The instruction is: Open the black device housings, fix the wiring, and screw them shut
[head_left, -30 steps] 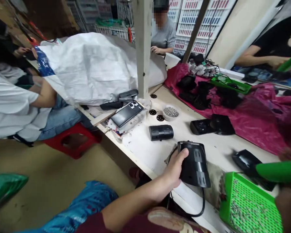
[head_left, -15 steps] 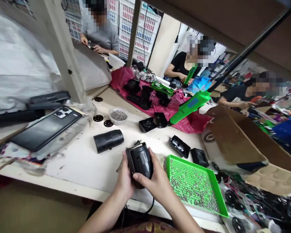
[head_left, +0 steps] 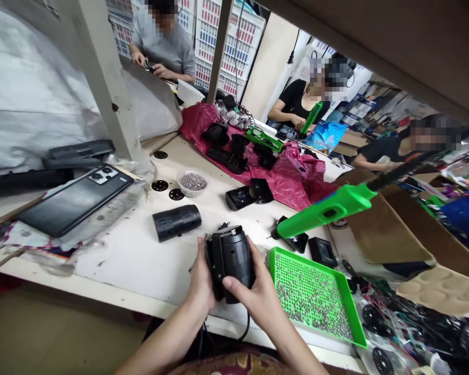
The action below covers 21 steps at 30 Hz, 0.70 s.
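Observation:
In front of me a black plastic housing (head_left: 238, 260) is held upright between both hands, above the front of the white table. My left hand (head_left: 201, 281) grips its left side, with the fingers mostly hidden behind it. My right hand (head_left: 258, 286) is wrapped round the right side, its thumb lying across the front. A gap shows between the left part and the rounded right shell. At the top some small metal parts are visible. Below the hands hangs a black cord (head_left: 247, 328). A similar black cylindrical shell (head_left: 177, 223) lies to the left.
A green electric screwdriver (head_left: 328, 211) hangs at the right, over black plastic parts. Near my right hand stands a green tray (head_left: 357, 317) of screws. Behind are a bowl of small metal pieces (head_left: 193, 182) and black discs (head_left: 160, 185); a phone (head_left: 78, 200) lies left. Several people work beyond.
The housing has turned slightly, and the gap between its left part and right shell looks wider. The hanging green screwdriver has swung right and nearer to me.

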Available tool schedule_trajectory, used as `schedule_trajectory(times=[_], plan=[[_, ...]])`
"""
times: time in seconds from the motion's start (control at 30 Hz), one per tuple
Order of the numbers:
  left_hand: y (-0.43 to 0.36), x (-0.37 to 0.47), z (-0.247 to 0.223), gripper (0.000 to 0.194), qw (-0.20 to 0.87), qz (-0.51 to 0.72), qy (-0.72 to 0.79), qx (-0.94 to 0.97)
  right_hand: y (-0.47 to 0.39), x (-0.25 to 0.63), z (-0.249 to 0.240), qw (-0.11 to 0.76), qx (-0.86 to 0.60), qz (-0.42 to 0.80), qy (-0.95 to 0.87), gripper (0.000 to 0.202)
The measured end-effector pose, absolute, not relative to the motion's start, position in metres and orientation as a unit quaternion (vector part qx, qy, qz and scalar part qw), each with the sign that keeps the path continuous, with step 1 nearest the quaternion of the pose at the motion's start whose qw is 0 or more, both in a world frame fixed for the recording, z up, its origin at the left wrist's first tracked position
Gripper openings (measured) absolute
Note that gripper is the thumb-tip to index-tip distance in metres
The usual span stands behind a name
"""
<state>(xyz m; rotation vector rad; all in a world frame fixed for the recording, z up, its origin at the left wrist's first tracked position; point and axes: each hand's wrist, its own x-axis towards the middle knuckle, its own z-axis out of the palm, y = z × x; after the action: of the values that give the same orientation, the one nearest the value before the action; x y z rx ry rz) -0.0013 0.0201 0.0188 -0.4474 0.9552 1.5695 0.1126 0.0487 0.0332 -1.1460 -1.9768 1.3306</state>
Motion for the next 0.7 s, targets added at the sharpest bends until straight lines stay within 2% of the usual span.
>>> schedule_trajectory(times=[0.13,0.4,0.5,0.7], plan=[[0.02,-0.004,0.018,0.062,0.598,0.656,0.41,-0.208,0.054,0.114,0.041,0.261,-0.422,0.534,-0.684,0.092],[0.016,-0.014,0.022,0.062,0.669,0.644,0.324,-0.18,0.07,0.12,0.043,0.263,-0.43,0.587,-0.633,0.071],[0.015,-0.016,0.019,0.061,0.685,0.637,0.307,-0.177,0.077,0.12,0.042,0.288,-0.448,0.568,-0.628,0.067],[0.014,-0.021,0.01,0.054,0.692,0.635,0.292,-0.179,0.111,0.117,0.036,0.286,-0.51,0.464,-0.665,0.075]])
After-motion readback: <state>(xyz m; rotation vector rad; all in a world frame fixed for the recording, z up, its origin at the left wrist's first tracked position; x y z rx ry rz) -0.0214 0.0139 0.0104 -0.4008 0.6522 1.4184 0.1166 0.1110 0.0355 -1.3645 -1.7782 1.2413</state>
